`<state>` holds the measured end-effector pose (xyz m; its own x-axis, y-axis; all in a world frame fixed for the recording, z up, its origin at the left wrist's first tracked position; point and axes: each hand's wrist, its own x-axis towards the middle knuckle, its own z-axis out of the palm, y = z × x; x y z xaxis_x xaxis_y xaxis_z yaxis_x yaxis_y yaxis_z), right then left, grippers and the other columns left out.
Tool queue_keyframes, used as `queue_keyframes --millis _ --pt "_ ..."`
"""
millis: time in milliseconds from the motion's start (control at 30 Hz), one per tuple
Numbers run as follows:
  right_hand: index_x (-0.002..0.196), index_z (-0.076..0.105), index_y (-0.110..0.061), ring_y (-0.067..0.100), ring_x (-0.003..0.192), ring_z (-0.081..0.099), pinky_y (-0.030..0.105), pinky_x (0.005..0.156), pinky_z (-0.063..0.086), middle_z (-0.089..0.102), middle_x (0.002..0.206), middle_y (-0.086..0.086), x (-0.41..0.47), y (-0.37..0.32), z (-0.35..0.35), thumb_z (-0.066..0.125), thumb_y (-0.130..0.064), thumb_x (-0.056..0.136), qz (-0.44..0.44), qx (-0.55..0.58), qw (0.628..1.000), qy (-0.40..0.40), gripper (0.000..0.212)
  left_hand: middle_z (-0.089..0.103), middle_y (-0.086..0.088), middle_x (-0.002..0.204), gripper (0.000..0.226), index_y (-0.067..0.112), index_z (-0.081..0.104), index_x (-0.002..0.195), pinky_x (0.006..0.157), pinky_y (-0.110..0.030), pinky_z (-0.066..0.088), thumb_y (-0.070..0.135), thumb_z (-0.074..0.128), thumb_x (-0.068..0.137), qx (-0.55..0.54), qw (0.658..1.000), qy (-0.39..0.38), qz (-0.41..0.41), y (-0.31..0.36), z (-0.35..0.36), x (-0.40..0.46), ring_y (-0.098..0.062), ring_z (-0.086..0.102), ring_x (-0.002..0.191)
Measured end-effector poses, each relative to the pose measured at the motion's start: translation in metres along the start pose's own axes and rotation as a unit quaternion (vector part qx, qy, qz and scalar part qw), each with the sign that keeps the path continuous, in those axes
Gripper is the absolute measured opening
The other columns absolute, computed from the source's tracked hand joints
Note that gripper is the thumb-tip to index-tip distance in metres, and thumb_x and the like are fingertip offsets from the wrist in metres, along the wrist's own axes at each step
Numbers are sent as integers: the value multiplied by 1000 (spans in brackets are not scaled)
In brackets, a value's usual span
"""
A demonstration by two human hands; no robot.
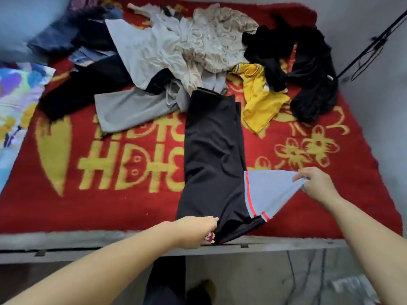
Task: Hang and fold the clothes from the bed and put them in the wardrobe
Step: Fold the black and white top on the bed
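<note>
Black garment (211, 155) lies lengthwise on the red blanket (110, 205), running from the near bed edge up toward the clothes pile (176, 51); a grey panel (266, 190) with red-orange stripes sits at its near right side. Right hand (315, 183) pinches the grey panel's far corner between thumb and fingers, lifting it off the blanket. Left hand (198, 227) is at the garment's near left edge, fingers curled onto the fabric; a red-white trim bit shows just below it, grip itself partly hidden. Pile at the far side: beige and grey pieces in the middle, yellow shirt (259, 100) just right of the garment's far end, black clothes (308, 73) further right, dark and blue pieces (77, 51) to the left. Grey trousers (132, 108) lie just left of the garment's top. Floral sheet (17, 102) at the left edge. Grey bed frame (286, 245) runs along the near side; cables on the floor below.
</note>
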<state>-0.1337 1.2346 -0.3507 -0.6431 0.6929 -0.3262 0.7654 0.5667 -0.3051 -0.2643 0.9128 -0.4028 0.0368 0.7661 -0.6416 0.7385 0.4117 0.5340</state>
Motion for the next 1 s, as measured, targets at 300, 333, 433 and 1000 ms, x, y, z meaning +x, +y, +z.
queue_keyframes --millis 300,333,433,1000 --pt "145 38 -21 23 121 49 29 100 33 52 131 9 7 -97 65 56 -19 92 -150 142 977 -56 56 47 -14 78 13 10 36 92 43 -22 44 -1 37 86 -107 994 -5 -7 38 51 15 -28 48 55" --pt "150 24 -30 22 125 48 30 101 33 48 138 7 5 -110 76 55 -33 94 -134 160 970 -126 64 47 -14 80 11 9 37 94 37 -20 36 0 37 87 -124 992 0 -3 39 49 14 -23 44 54" --pt "152 15 -33 20 138 36 28 107 30 34 153 4 -1 -110 105 46 -35 98 -88 151 957 -232 62 49 -13 87 9 11 39 91 56 -29 27 2 41 89 -150 989 11 15 34 44 14 -22 41 69" --pt "105 63 -12 19 98 60 35 88 44 66 103 0 41 -79 142 51 -8 95 -59 208 958 -188 16 54 -1 83 22 6 63 103 62 -18 38 23 64 89 -296 944 128 -76 -85 -163 104 -10 50 71"
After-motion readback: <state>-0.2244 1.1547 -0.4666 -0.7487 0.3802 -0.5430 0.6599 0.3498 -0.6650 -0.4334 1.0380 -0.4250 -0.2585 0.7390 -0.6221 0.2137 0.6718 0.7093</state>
